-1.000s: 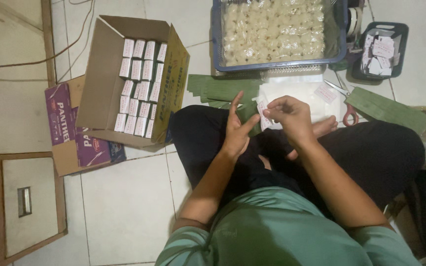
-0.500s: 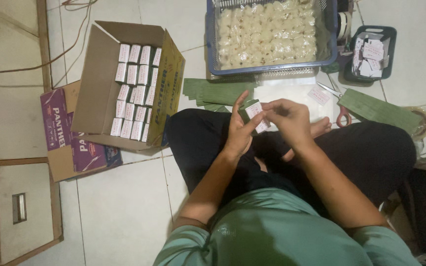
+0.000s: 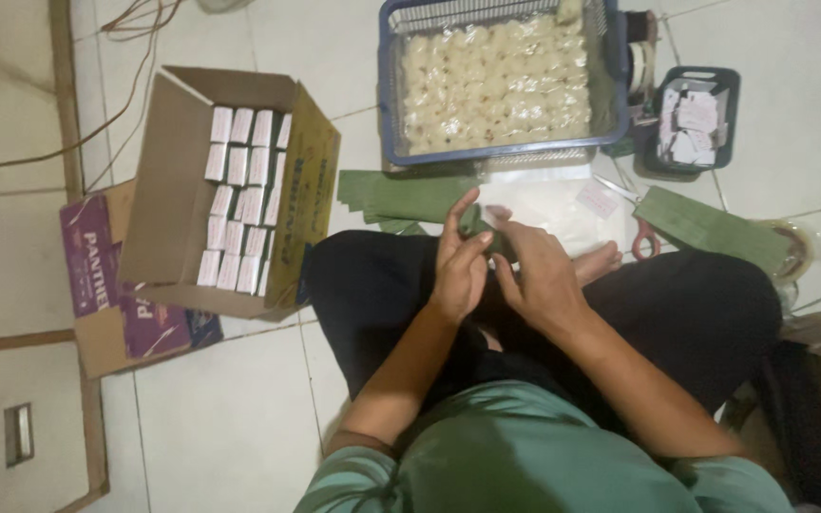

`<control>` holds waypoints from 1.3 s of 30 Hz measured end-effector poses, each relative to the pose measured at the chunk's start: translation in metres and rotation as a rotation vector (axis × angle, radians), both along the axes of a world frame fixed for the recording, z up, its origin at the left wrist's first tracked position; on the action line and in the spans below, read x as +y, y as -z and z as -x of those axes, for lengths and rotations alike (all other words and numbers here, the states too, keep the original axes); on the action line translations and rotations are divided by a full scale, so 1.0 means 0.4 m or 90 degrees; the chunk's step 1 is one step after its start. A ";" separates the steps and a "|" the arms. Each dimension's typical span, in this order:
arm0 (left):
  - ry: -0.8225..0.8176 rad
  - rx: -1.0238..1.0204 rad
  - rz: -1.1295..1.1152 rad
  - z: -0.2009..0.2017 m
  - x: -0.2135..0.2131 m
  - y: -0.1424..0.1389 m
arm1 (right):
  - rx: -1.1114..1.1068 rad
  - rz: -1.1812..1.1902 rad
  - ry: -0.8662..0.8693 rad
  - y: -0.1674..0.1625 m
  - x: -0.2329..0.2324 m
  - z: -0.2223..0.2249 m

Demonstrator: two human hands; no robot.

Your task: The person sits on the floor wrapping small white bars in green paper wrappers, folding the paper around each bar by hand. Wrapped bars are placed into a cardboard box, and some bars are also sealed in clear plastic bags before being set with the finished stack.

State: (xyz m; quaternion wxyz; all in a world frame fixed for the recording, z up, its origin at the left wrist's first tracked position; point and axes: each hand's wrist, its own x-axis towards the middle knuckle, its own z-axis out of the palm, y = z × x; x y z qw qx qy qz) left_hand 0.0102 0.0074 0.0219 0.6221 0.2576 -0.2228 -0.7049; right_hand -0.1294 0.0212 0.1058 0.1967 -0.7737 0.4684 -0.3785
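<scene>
Seated on floor. Left hand (image 3: pixel 461 269) and right hand (image 3: pixel 536 275) together, pinching small green folded leaf piece (image 3: pixel 475 220) over lap; blue basket (image 3: pixel 387 104) of white pieces, cardboard box (image 3: pixel 168 190) within reach.

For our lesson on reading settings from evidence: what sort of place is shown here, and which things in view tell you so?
Probably a home floor used for hand-packing food. A person sits cross-legged on pale floor tiles, beside a blue wire basket of small whitish pieces, an open brown cardboard box of small white packets, and folded green leaf strips.
</scene>
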 end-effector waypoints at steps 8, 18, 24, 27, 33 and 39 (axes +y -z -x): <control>0.041 -0.203 -0.160 -0.010 -0.047 0.144 | -0.070 -0.032 0.023 0.185 -0.116 0.160; 0.054 -0.092 -0.275 0.034 -0.060 0.168 | -0.042 -0.339 0.481 0.435 -0.445 0.517; 0.042 -0.121 -0.242 0.053 -0.065 0.145 | 0.309 -0.469 0.263 0.411 -0.410 0.463; 0.048 -0.118 -0.249 0.069 -0.073 0.135 | 0.315 -0.311 0.236 0.446 -0.359 0.426; 0.048 -0.151 -0.257 0.086 -0.078 0.116 | 0.309 -0.390 0.251 0.513 -0.374 0.498; 0.033 -0.196 -0.251 0.040 -0.099 0.117 | -0.218 -0.381 0.477 0.461 -0.443 0.700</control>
